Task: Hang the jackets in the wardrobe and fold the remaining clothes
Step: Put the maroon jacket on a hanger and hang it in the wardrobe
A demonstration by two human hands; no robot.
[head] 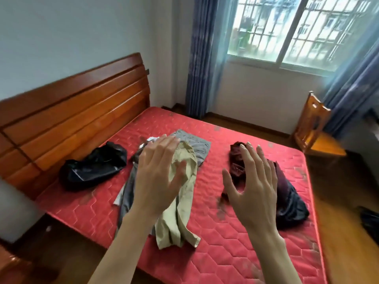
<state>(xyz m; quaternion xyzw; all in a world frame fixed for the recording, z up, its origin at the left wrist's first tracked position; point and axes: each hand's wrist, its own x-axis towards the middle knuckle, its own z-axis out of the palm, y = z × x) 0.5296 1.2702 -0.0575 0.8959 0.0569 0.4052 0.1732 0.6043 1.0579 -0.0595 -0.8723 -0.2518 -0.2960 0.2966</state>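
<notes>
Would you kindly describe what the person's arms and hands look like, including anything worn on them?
Both forearms are bare as far as the picture shows, with no sleeves in view. The left hand and the right hand wear no gloves, and no rings, watch or bracelets are visible. The fingers are long and slender, with short, unpainted-looking nails. No markings show.

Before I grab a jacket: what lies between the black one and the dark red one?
In the head view, the beige garment atop grey clothes, flanked by bare red mattress.
</notes>
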